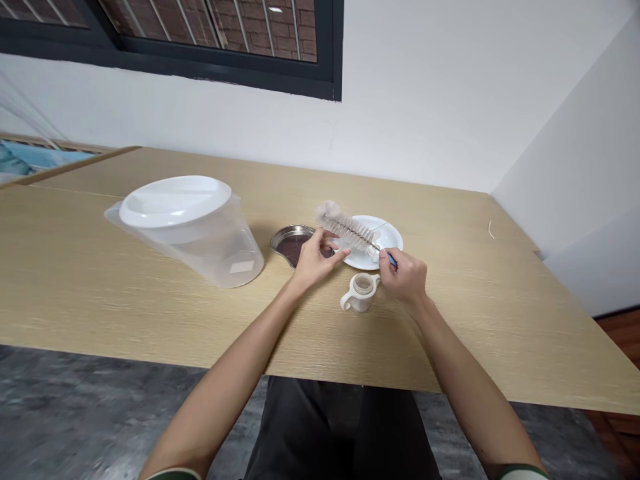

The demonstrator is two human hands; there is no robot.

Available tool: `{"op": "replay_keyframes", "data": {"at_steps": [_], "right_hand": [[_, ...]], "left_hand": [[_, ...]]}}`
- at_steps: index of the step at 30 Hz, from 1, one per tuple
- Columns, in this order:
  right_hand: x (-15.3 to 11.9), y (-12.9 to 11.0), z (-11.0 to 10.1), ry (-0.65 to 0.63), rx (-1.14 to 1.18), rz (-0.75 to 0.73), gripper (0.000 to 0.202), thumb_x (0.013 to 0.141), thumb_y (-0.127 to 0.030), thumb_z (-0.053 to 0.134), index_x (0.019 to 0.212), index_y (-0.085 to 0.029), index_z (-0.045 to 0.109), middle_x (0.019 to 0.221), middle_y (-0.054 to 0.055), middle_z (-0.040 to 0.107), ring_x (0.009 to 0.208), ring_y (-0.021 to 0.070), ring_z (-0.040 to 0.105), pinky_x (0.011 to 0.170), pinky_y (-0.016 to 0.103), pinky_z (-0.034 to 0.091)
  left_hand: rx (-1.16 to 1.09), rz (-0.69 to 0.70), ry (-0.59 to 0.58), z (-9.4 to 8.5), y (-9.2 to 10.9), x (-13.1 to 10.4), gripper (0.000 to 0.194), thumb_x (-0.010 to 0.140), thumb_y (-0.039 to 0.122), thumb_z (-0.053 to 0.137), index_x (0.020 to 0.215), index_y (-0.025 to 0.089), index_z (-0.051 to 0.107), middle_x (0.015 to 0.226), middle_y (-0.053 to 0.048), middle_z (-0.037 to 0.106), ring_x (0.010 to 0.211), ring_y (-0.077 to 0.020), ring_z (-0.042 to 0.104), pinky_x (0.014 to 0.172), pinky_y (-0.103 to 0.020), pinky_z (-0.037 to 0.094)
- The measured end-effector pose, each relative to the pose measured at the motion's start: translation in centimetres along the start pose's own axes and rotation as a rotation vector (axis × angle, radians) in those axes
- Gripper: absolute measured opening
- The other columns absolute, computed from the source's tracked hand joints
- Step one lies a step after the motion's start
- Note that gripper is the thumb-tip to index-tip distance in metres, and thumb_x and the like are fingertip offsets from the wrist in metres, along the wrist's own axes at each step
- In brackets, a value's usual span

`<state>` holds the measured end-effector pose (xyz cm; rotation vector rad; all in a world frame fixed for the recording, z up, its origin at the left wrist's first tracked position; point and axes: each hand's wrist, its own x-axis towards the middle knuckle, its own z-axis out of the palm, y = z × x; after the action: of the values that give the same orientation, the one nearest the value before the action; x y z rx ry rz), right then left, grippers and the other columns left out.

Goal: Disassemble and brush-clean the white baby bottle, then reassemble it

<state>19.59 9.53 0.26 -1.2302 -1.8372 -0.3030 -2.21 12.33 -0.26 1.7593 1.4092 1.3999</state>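
Note:
My right hand point(404, 272) is closed around the blue handle point(392, 260) of a bottle brush point(350, 229). Its white bristles point up and left, over a white plate point(395, 237). My left hand point(316, 257) is just below the brush head, thumb and fingers apart; whether it touches the bristles or the plate rim is hard to make out. Small clear pieces point(373, 255) show on the plate near the brush neck. Between my forearms stands a small baby bottle point(361, 293) with two white side handles and an uncovered mouth.
Left of my left hand lies a curved metal tray point(287, 247), dark inside, partly covered by that hand. A large translucent pitcher point(210, 247) with a white lid stands further left. A thin white strip point(491, 230) lies at the right on the wooden table point(125, 293).

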Motion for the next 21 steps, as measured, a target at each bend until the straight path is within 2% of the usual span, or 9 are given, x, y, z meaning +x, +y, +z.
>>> {"op": "replay_keyframes", "data": {"at_steps": [10, 16, 21], "right_hand": [[0.08, -0.06, -0.14, 0.001, 0.015, 0.002, 0.037, 0.097, -0.033, 0.045, 0.07, -0.017, 0.064, 0.052, -0.002, 0.05, 0.049, 0.0088, 0.039, 0.05, 0.025, 0.022], [0.37, 0.12, -0.34, -0.006, 0.017, 0.068, 0.038, 0.097, -0.034, 0.044, 0.071, -0.017, 0.065, 0.051, -0.002, 0.049, 0.048, 0.0089, 0.038, 0.051, 0.025, 0.022], [0.42, 0.25, -0.51, 0.029, 0.033, 0.074, 0.035, 0.096, -0.033, 0.045, 0.077, -0.017, 0.069, 0.051, -0.002, 0.05, 0.047, 0.0088, 0.039, 0.052, 0.024, 0.026]], "left_hand": [[-0.011, 0.018, 0.04, 0.06, -0.43, 0.1, 0.047, 0.071, 0.045, 0.082, 0.103, 0.02, 0.06, 0.083, -0.001, 0.07, 0.075, -0.016, 0.067, 0.076, -0.03, 0.053], [-0.092, 0.077, 0.127, 0.1, -0.7, 0.25, 0.054, 0.073, 0.042, 0.081, 0.116, 0.021, 0.057, 0.113, -0.007, 0.068, 0.08, -0.0139, 0.068, 0.079, -0.03, 0.056], [-0.085, 0.098, 0.132, 0.12, -1.0, 0.38, 0.056, 0.074, 0.042, 0.081, 0.121, 0.022, 0.057, 0.114, -0.006, 0.067, 0.079, -0.0132, 0.068, 0.079, -0.031, 0.057]]}}
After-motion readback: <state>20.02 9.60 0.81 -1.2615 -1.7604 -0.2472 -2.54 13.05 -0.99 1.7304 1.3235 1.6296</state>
